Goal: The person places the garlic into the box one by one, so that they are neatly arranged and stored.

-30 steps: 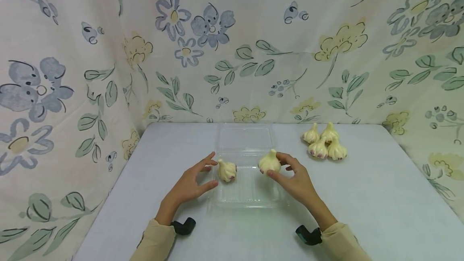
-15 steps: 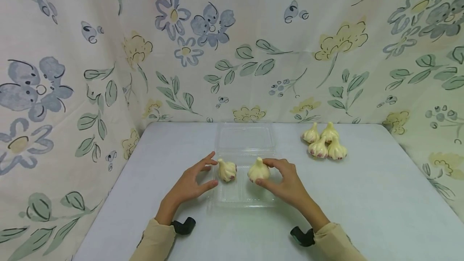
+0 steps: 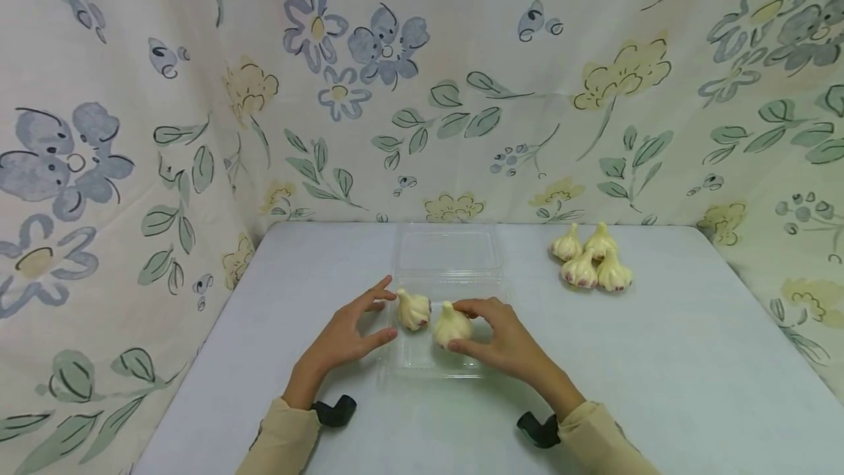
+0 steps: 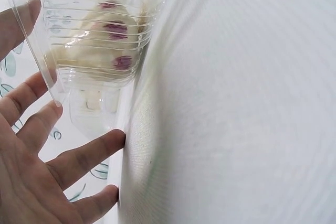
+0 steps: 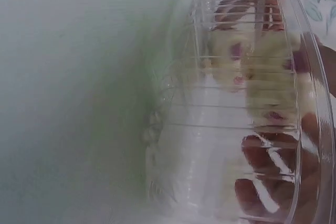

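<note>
A clear hinged plastic box [image 3: 422, 375] lies on the table with its lid [image 3: 448, 251] folded back. Inside its left half sits one garlic bulb [image 3: 413, 311]. My right hand [image 3: 497, 336] pinches a second garlic bulb [image 3: 451, 327] between thumb and fingers, low over the box and close beside the first. Through the box's wall, the right wrist view shows that bulb and the fingers [image 5: 268, 161] behind it. At the left side, my left hand [image 3: 341, 334] is spread, its fingertips [image 4: 52, 109] touching the box's rim in the left wrist view.
Several more garlic bulbs [image 3: 580, 270] stand in a cluster at the back right of the white table [image 3: 672, 358]. A floral cloth [image 3: 501, 123] hangs behind the table and along its sides.
My right hand has carried its garlic bulb leftward and lower, from the box's right side to beside the other bulb. The left hand has stayed in place.
</note>
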`<state>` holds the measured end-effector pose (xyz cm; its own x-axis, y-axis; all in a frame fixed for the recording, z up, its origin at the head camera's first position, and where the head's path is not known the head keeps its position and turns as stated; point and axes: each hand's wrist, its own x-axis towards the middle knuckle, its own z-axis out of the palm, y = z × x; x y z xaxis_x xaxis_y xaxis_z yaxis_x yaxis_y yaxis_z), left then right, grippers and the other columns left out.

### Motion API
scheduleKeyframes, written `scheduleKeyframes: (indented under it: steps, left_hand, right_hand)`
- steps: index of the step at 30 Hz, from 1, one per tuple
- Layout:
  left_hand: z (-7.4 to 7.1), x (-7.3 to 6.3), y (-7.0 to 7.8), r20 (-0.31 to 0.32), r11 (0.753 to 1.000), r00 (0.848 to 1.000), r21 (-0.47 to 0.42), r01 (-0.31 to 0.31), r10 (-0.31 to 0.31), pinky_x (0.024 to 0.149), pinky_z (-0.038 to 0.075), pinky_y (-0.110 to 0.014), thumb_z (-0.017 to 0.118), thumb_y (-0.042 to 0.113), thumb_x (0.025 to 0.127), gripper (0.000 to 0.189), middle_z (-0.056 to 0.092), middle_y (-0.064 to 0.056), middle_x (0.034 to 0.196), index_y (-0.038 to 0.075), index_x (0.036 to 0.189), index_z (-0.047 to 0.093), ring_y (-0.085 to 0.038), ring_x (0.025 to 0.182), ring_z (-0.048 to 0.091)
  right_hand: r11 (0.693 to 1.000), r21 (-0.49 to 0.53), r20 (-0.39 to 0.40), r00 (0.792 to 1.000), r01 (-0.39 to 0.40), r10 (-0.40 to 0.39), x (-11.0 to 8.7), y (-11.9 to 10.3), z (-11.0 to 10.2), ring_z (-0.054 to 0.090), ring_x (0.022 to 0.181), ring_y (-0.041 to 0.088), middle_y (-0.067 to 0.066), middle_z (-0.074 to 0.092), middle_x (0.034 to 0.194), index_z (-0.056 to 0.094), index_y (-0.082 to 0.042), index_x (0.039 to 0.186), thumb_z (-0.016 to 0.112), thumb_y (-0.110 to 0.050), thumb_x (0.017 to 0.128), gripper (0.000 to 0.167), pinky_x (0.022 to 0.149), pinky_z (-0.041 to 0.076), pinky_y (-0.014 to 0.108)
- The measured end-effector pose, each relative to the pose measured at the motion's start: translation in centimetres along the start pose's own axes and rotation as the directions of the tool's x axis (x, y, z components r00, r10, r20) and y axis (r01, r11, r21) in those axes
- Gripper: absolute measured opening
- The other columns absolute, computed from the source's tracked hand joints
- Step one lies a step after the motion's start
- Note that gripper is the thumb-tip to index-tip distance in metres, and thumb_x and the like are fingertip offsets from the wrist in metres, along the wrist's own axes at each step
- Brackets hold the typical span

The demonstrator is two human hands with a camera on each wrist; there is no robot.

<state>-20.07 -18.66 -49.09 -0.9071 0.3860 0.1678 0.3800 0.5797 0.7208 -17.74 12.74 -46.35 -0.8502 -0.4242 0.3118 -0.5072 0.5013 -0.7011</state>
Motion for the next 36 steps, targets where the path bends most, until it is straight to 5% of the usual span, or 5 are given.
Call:
scheduleKeyframes:
  steps: [8, 17, 36]
  left_hand:
    - [0.0, 0.0, 0.0, 0.006, 1.0, 1.0, 0.001, -0.011, 0.011, 0.11, 0.038, -0.068, 0.074, 0.043, 0.091, 0.056, 0.028, 0.015, 0.168, 0.025, 0.141, 0.055, -0.03, 0.133, 0.06]
    - [0.1, 0.0, -0.1, -0.002, 1.0, 1.0, 0.001, 0.0, 0.0, 0.111, 0.039, -0.067, 0.075, 0.038, 0.091, 0.055, 0.031, 0.018, 0.166, 0.037, 0.141, 0.052, -0.028, 0.133, 0.06]
    - [0.0, 0.1, 0.0, 0.006, 1.0, 1.0, -0.006, 0.011, -0.011, 0.112, 0.037, -0.067, 0.076, 0.037, 0.091, 0.066, 0.043, 0.011, 0.16, 0.034, 0.15, 0.046, -0.028, 0.134, 0.059]
  right_hand:
    - [0.999, -0.037, 0.028, 1.0, 0.005, -0.004, 0.3, -0.2, 0.6, 0.063, 0.107, 0.015, -0.007, 0.071, 0.125, 0.068, -0.02, 0.129, 0.087, -0.036, 0.08, 0.055, 0.095, 0.047, 0.04]
    - [0.999, -0.037, 0.036, 0.999, 0.027, -0.026, 0.5, -0.4, 1.0, 0.062, 0.108, 0.021, -0.006, 0.072, 0.126, 0.069, -0.02, 0.128, 0.088, -0.035, 0.079, 0.055, 0.093, 0.046, 0.038]
    - [0.997, -0.032, 0.086, 0.994, 0.063, -0.06, 1.2, -0.8, 1.8, 0.061, 0.112, 0.021, -0.005, 0.071, 0.13, 0.068, -0.02, 0.131, 0.087, -0.037, 0.08, 0.057, 0.095, 0.043, 0.04]
